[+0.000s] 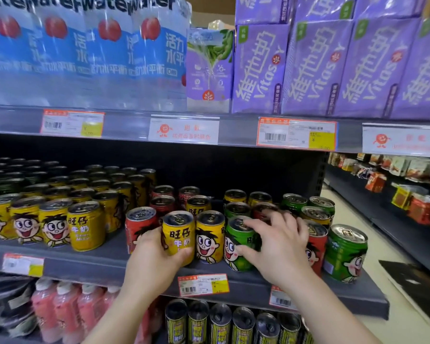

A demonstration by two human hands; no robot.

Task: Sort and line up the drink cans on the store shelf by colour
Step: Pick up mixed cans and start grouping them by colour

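Small drink cans stand on the dark middle shelf [90, 265]. Several yellow cans [85, 227] fill its left side in neat rows. To the right, red, yellow and green cans are mixed. My left hand [154, 259] grips a yellow can [178, 232] at the shelf front, next to a red can [137, 224]. A second yellow can [209, 237] stands just right of it. My right hand [281, 242] is closed around a green can [236, 244]. Another red can [317, 247] and a green can [345, 254] stand at the front right.
Water bottles [85, 53] and purple cartons [320, 68] fill the shelf above. Price tags [296, 134] line the shelf edges. Pink bottles [67, 311] and dark cans [221, 324] sit on the shelf below. The shelf ends at the right beside an aisle [353, 212].
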